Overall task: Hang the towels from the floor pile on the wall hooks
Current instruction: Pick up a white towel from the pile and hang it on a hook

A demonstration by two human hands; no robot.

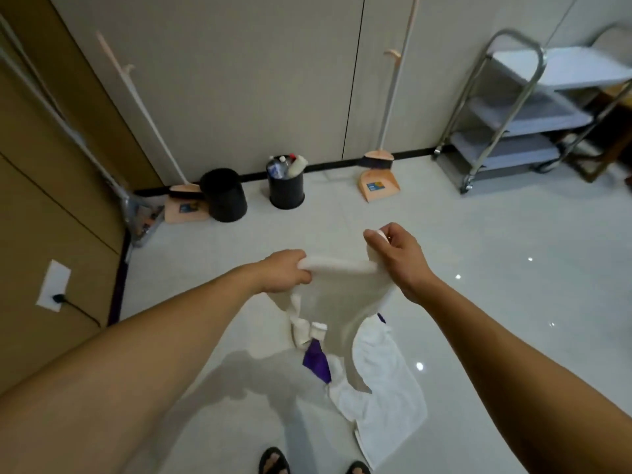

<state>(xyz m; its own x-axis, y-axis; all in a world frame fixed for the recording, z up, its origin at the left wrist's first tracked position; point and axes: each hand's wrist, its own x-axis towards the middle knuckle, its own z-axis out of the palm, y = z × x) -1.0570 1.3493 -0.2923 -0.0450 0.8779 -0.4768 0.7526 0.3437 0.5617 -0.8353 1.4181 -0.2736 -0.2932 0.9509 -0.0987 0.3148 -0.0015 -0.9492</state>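
We pinch the towel [338,295] in curled fingers [374,239], its top edge stretched sideways between left hand [285,273] and right hand [402,265].

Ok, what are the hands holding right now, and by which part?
One white towel, held along its top edge: the left hand grips one end, the right hand grips the other, and the rest hangs down.

One white towel [338,295] is held stretched by its top edge, lower end bunched. A second towel [386,388] and a purple towel [318,364] are spread on the floor [478,234] beneath.
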